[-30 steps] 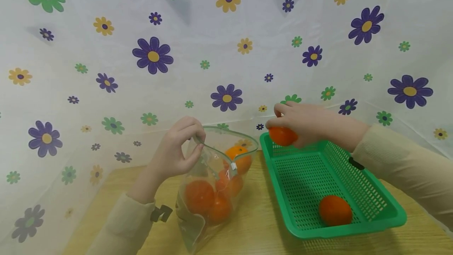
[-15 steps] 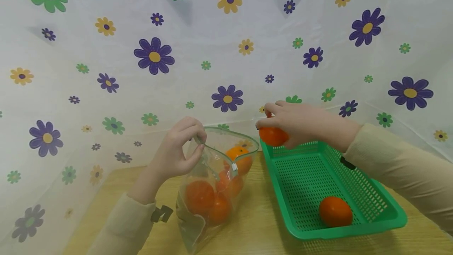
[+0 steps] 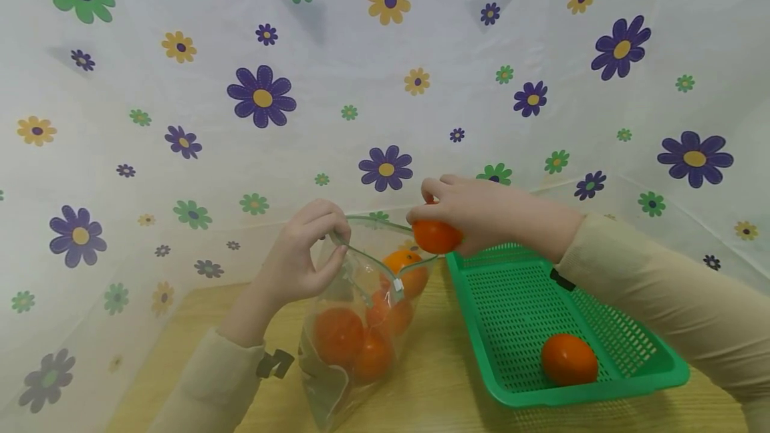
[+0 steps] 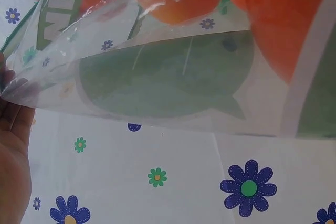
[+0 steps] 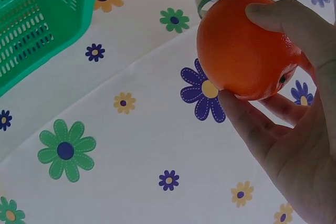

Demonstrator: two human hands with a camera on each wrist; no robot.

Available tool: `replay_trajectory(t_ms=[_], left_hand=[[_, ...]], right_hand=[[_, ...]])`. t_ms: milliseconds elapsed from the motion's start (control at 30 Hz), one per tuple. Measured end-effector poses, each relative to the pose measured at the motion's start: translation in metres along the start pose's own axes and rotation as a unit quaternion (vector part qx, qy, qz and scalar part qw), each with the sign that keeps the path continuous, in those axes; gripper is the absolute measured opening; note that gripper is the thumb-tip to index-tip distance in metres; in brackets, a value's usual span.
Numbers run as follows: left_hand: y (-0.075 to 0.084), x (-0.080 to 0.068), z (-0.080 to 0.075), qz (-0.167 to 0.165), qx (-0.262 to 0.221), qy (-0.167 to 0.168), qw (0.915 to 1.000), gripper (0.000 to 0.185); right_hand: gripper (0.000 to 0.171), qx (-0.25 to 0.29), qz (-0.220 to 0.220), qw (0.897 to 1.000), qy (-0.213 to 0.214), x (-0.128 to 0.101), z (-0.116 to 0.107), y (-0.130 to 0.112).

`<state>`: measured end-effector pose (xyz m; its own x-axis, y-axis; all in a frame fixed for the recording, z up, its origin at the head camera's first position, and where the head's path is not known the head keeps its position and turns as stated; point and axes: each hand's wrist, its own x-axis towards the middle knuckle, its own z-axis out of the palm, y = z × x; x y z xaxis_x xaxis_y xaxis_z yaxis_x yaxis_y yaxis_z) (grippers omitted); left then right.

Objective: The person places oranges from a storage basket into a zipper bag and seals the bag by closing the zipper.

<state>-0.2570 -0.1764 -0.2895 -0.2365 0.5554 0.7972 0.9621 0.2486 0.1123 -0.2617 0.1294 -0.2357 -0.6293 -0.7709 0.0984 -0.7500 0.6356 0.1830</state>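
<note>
Head view shows the left hand [image 3: 303, 252] pinching the rim of an upright clear plastic bag [image 3: 355, 326] on the wooden table [image 3: 421, 386], several oranges [image 3: 361, 339] piled inside it. Just right, above the bag's open mouth, the right hand [image 3: 481, 212] has its fingers curled around one orange [image 3: 436, 236]. Farther right, a green basket [image 3: 631, 379] holds a single orange fruit [image 3: 569, 358] near its front edge.

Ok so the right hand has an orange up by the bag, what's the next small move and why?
Probably carry the orange slightly further left and lower it into the bag. The right hand holds it at the bag's far rim, not yet over the middle, while the left hand pinches the near rim, holding the mouth open.
</note>
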Motion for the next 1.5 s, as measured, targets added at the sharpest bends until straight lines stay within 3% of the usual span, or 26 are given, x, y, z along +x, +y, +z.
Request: replay_trajectory(t_ms=[400,733,1067,1367,1500], left_hand=[[0.0,-0.001,0.001,0.002,-0.001,0.0,1.0,0.01],[-0.001,-0.001,0.001,0.001,0.002,-0.001,1.0,0.018],[0.001,-0.001,0.0,-0.004,-0.002,-0.004,1.0,0.023],[0.001,0.0,-0.001,-0.008,0.001,-0.007,0.9999,0.003],[0.002,0.0,-0.001,-0.006,0.001,-0.003,1.0,0.012]], right_hand=[[0.079,-0.002,-0.027,1.0,0.009,0.009,0.003,-0.011],[0.07,0.014,-0.036,0.999,0.017,0.015,0.006,-0.022],[0.069,-0.017,-0.069,0.997,0.04,0.022,0.008,-0.027],[0.072,-0.021,-0.081,0.995,0.049,0.027,0.009,-0.032],[0.074,-0.012,-0.085,0.995,0.044,0.029,0.01,-0.032]])
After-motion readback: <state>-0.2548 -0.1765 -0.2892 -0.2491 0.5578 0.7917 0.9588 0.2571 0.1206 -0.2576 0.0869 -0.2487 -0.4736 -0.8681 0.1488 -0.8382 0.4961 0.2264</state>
